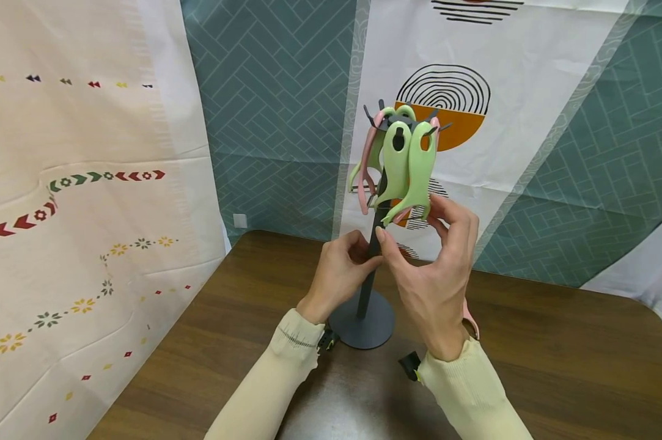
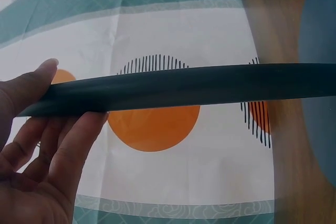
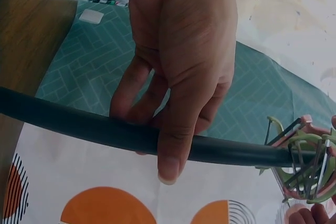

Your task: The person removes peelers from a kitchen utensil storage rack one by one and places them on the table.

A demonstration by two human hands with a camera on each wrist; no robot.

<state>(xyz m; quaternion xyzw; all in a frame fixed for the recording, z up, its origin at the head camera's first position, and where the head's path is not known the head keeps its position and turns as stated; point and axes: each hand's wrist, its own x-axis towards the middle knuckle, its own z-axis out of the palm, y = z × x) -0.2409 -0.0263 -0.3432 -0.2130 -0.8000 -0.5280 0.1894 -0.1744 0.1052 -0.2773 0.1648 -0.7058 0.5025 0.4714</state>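
In the head view, a dark stand with a round base holds several green and pink Y-shaped peelers on hooks at its top. My left hand grips the stand's pole below them, thumb on one side and fingers on the other, as the left wrist view shows. My right hand holds the lower, blade end of the front right green peeler, thumb at one prong and fingers at the other. Its handle hangs at a hook. In the right wrist view only some right fingertips show, beside the peelers' blades.
A pink peeler lies on the wooden table, partly hidden behind my right wrist. Close behind the stand hangs a patterned cloth; a pale embroidered cloth hangs at the left.
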